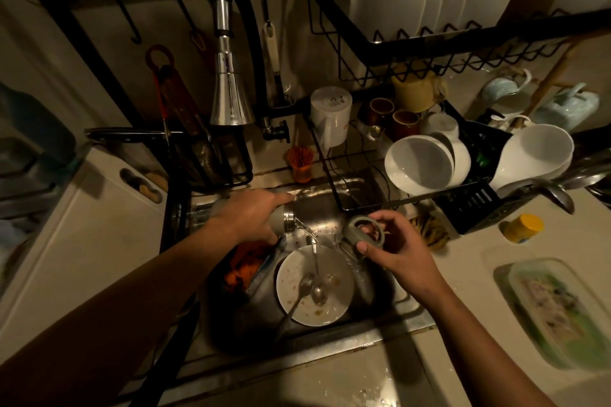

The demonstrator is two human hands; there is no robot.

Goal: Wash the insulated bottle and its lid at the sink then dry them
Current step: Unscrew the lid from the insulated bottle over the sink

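while the left hand (251, 215) grips the insulated bottle (289, 220) on its side, water leaves its mouth; the right hand (396, 248), just beside, pinches the lid (370, 239); better tip both steeper so they drain.

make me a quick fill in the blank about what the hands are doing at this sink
1. The left hand tips the bottle sideways over the sink, pouring out ____.
2. The right hand holds the bottle's ____.
3. The stream lands on a dirty white ____.

Missing words: water; lid; plate.
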